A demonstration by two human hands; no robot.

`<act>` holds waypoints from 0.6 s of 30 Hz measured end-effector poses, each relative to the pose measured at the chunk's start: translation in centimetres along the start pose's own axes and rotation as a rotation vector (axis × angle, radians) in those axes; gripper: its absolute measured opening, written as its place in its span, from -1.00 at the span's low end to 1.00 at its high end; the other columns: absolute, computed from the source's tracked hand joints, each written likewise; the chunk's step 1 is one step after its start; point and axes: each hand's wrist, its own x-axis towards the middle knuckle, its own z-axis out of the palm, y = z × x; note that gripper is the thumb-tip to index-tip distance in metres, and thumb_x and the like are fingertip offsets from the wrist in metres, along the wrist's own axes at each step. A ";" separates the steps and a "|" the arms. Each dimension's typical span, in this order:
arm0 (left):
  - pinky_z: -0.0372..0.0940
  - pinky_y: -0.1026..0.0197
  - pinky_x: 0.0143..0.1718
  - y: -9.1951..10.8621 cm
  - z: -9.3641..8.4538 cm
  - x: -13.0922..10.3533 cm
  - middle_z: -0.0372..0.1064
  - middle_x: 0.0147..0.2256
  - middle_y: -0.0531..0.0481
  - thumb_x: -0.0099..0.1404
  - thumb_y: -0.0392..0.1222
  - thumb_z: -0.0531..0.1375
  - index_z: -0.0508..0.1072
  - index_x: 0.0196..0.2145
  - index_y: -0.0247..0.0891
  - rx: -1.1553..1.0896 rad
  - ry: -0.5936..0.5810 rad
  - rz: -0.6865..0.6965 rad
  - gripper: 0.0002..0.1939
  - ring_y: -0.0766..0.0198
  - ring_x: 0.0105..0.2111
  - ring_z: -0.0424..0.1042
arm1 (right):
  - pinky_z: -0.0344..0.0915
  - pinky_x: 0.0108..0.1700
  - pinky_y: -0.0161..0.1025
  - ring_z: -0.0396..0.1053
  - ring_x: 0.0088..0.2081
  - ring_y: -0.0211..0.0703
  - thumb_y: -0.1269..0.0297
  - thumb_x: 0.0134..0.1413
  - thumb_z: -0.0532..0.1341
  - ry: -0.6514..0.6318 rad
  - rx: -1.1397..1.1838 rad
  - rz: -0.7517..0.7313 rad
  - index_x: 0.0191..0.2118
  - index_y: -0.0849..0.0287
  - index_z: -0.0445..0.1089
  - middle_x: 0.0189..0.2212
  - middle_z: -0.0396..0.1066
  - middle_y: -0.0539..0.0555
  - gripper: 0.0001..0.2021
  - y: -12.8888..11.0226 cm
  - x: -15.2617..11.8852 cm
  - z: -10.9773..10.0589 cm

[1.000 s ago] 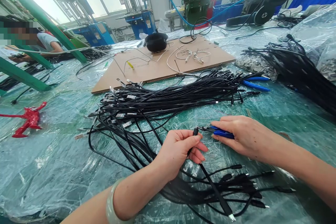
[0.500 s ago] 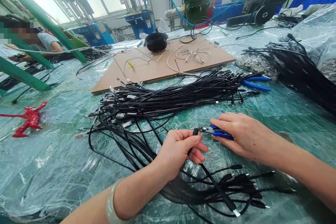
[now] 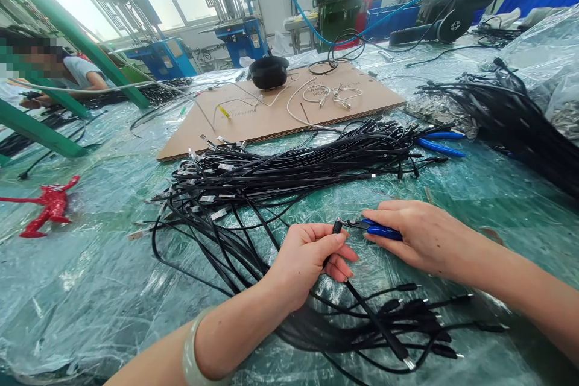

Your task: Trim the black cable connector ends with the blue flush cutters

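Between thumb and fingers, my left hand [image 3: 312, 256] pinches a black cable [image 3: 337, 228] just below its connector end, which points upward. Blue-handled cutting pliers [image 3: 382, 230] are in my right hand [image 3: 414, 232], their jaws reaching left to the connector's tip. Whether the jaws touch the metal tip is too small to tell. Below my hands, several loose cables [image 3: 362, 338] fan out with their plug ends toward the right. Just beyond my hands lies a thick bundle of black cables [image 3: 289, 166] with metal USB plugs at its left end.
Behind the bundle lies a cardboard sheet [image 3: 271, 114] bearing a black bowl-shaped object [image 3: 268, 72] and white cables. A second blue-handled tool [image 3: 441, 145] sits at the bundle's right. More cables [image 3: 520, 126] lie farther right, a red figure [image 3: 52, 205] left. A person [image 3: 81, 72] works at far left.
The plier handles in my right hand have come closer together, and the jaws have turned slightly. My left hand and the cable have hardly moved.
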 end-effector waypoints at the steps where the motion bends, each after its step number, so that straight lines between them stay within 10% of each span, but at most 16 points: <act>1: 0.26 0.40 -0.62 0.0 0.0 0.0 0.46 -0.54 -0.06 0.11 -0.21 0.25 0.50 -0.43 -0.42 0.002 0.002 -0.001 -0.83 0.42 -0.66 0.36 | 0.25 -0.38 -0.23 0.39 -0.37 -0.11 0.28 0.14 0.11 -0.001 0.008 0.000 -0.21 0.18 0.41 -0.37 0.43 0.11 -0.82 0.0 0.0 0.0; 18: 0.25 0.39 -0.62 -0.1 0.0 0.1 0.46 -0.54 -0.06 0.09 -0.18 0.26 0.50 -0.45 -0.42 0.007 -0.003 0.008 -0.81 0.43 -0.67 0.35 | 0.27 -0.38 -0.16 0.39 -0.34 -0.02 0.28 0.08 0.17 0.043 -0.135 -0.029 -0.22 0.24 0.41 -0.34 0.42 0.16 -0.81 -0.6 0.2 -0.5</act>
